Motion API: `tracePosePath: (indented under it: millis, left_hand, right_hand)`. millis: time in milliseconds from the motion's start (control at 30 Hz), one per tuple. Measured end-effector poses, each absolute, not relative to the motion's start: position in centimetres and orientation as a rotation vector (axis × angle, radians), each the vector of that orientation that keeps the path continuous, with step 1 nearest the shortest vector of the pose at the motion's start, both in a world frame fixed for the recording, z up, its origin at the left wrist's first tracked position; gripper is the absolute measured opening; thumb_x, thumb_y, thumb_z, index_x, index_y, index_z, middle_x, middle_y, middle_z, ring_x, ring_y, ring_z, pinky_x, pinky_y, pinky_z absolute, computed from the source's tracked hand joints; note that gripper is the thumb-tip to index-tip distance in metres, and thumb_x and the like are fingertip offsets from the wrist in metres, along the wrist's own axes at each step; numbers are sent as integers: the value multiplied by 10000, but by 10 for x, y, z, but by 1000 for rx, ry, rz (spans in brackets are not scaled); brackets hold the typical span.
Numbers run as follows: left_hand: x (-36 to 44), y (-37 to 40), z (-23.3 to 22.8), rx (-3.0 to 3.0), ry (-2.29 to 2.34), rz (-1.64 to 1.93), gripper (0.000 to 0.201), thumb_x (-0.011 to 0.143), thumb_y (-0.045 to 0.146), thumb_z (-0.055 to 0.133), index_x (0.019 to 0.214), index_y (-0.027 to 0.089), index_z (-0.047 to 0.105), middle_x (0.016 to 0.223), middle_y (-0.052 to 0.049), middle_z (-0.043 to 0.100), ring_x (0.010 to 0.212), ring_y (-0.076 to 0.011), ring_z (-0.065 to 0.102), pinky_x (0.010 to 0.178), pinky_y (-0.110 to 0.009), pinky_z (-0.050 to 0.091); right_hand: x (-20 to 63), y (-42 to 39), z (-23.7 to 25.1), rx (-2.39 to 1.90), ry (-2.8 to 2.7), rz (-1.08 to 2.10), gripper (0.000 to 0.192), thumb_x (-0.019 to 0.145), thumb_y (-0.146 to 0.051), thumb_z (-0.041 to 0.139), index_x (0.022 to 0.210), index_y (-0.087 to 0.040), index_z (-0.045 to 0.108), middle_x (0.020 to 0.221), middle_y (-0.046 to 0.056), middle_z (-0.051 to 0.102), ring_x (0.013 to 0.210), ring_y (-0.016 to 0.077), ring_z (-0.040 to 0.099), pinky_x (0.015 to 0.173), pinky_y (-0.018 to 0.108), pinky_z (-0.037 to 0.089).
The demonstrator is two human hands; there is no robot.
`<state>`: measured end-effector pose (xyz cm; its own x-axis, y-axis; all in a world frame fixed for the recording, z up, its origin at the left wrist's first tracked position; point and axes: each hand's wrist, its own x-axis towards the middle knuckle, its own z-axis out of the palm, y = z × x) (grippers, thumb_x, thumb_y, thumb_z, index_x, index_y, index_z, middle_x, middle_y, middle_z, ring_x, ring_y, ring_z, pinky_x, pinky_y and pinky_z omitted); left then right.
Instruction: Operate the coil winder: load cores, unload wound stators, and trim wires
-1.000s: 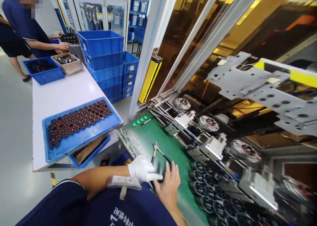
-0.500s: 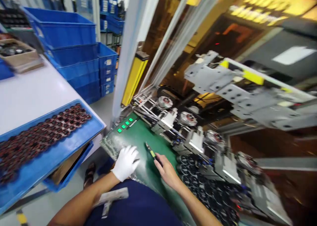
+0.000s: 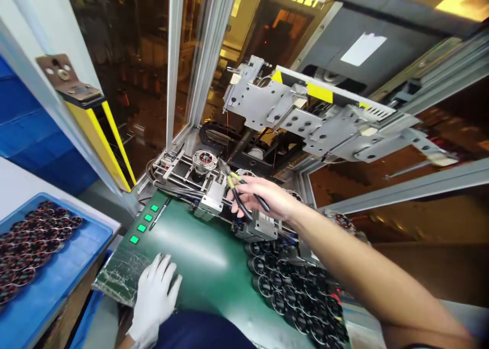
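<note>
My right hand (image 3: 260, 196), bare, is closed around the black and yellow-green handles of a pair of pliers (image 3: 236, 188). The handles are spread, and the metal jaws point at the first round fixture (image 3: 205, 161) on the machine, which carries a ring-shaped part with reddish windings. Whether the jaws touch anything there I cannot tell. A thin copper-coloured wire hangs just above. My left hand (image 3: 155, 293), in a white glove, rests on the green work surface (image 3: 194, 247) near its front edge, fingers stretched out and holding nothing.
Several black ring parts (image 3: 290, 293) stand packed on the right of the green surface. A blue tray (image 3: 57, 277) of wound parts lies at left. Above the fixtures hangs a metal plate assembly (image 3: 305, 114). A yellow upright bar (image 3: 101, 140) stands at the machine's left edge.
My right hand has moved from above the green surface forward to the first fixture, and the pliers' handles now show spread. The view has turned right; my left hand stays near the front edge.
</note>
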<state>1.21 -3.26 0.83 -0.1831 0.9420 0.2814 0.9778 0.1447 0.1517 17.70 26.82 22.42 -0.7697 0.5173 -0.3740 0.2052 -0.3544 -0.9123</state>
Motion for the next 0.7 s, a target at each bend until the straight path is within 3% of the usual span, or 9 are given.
tracePosePath:
  millis: [233, 700]
  left_hand:
    - [7, -28, 0, -1904, -2142, -604, 173, 930, 265, 568, 1005, 196, 708, 1196, -81, 733, 1162, -327, 641, 881, -410, 472]
    - [6, -23, 2, -1923, -2119, -680, 146, 906, 240, 619, 1030, 181, 669, 1177, -103, 734, 1122, -328, 653, 861, -392, 463]
  right_hand:
    - [149, 283, 204, -1171, -1606, 2300, 119, 930, -261, 508, 932, -142, 499, 917, 117, 683, 657, 209, 691, 556, 329, 616]
    - [139, 289, 206, -1297, -1514, 2308, 100, 946, -195, 436, 889, -135, 493, 870, 115, 670, 593, 209, 661, 497, 339, 592]
